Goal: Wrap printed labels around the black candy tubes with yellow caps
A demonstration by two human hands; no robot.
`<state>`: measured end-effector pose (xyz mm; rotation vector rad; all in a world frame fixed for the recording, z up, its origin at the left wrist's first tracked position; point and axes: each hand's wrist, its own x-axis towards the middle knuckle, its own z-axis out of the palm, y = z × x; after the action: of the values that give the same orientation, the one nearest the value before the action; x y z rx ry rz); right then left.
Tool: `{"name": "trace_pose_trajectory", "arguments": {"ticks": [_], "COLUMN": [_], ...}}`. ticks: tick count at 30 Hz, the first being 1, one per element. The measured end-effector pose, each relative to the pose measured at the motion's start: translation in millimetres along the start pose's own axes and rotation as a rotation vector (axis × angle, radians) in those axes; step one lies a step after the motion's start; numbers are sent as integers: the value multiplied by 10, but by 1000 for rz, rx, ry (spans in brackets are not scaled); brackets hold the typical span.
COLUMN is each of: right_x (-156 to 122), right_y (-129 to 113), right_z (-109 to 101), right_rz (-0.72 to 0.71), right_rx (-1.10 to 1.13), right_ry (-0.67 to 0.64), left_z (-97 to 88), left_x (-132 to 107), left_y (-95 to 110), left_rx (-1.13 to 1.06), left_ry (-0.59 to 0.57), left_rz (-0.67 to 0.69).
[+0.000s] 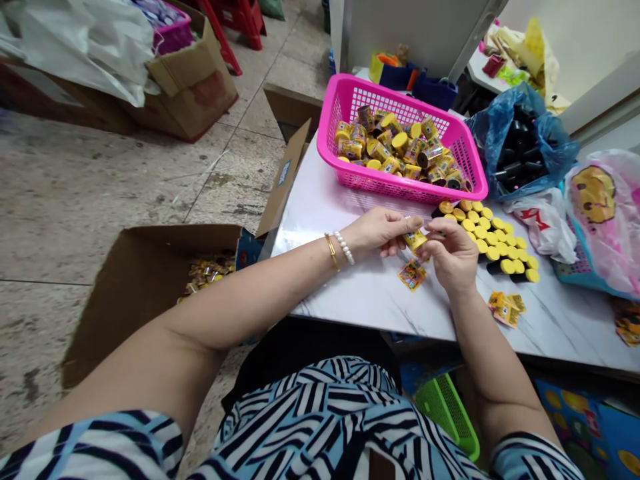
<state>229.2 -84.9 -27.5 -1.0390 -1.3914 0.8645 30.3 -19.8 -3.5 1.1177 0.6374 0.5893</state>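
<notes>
The left hand and the right hand are close together over the white tabletop. Both grips are closed on one small yellow packet, pinching it between the fingers. The packet sits between the hands, up off the tabletop.

A loose packet lies at 6 o'clock from the hands, just below them. A small pile of packets lies at 4 o'clock. At 3 o'clock, neat rows of little black tubs with yellow lids stand close together, near the right hand.

At 12 o'clock sits a pink plastic basket, full of small tubs with yellow lids and bright labels, all lying in a jumble. At 2 o'clock, a blue plastic bag holds many black things. Further out at 3 o'clock is a pink bag with a yellow smiley face.

At 8 o'clock, an open cardboard box stands on the floor beside the tabletop, with many packets inside. The left wrist wears a gold bangle and a pearl bracelet.
</notes>
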Motion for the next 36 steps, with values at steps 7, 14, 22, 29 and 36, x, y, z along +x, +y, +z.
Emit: {"name": "trace_pose_trajectory", "arguments": {"ticks": [7, 14, 22, 29, 36], "right_x": [-58, -85, -73, -23, -10], "right_y": [-76, -103, -114, -53, -29], "right_z": [47, 77, 41, 33, 27], "right_rz": [-267, -381, -387, -311, -155], "right_rx": [-328, -502, -480, -423, -266], "right_ry": [51, 45, 107, 69, 222], "left_z": [-1, 13, -7, -45, -49], "left_x": [21, 7, 10, 40, 67], "left_y": [-88, -85, -49, -53, -59], "left_rx": [-40, -39, -52, -102, -107], "left_ry": [-31, 20, -13, -71, -16], "left_rz": [-97, -81, -152, -18, 92]}}
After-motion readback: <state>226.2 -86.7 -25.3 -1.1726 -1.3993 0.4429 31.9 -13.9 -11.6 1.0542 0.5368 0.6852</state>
